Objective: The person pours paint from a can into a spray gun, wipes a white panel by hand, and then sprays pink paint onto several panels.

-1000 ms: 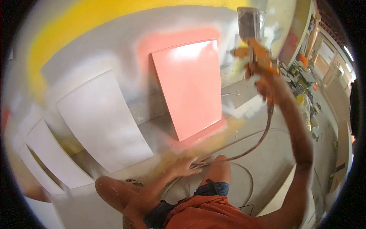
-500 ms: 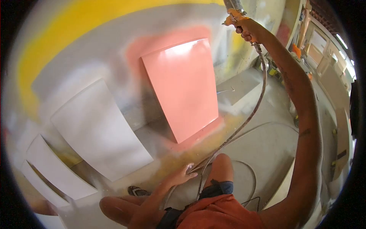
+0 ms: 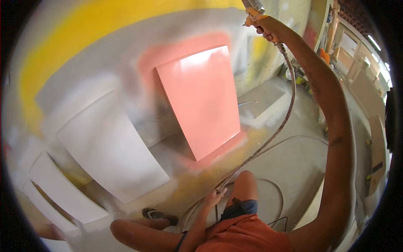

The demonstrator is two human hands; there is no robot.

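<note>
At the top of the view my right hand (image 3: pixel 272 31) is closed around a paint spray gun (image 3: pixel 254 17) that is smeared orange and has a metal cup partly cut off by the frame edge. From its handle a paint-stained hose (image 3: pixel 280 122) curves down towards my lap. My left hand (image 3: pixel 215 196) is closed on that hose beside my knee. In front of me a glossy pink panel (image 3: pixel 201 101) leans against the wall, below and left of the spray gun and apart from it.
Left of the pink panel, a large white panel (image 3: pixel 113 147) and narrower white panels (image 3: pixel 65 189) lean on the wall (image 3: pixel 105 50), which bears yellow, grey and pink overspray. A grey board (image 3: pixel 268 98) lies on the floor beyond. Loops of hose (image 3: pixel 279 193) lie around my legs.
My left hand has gone from loosely open at the hose to closed on it, shifting slightly right. My right hand and the spray gun have moved a little left and up.
</note>
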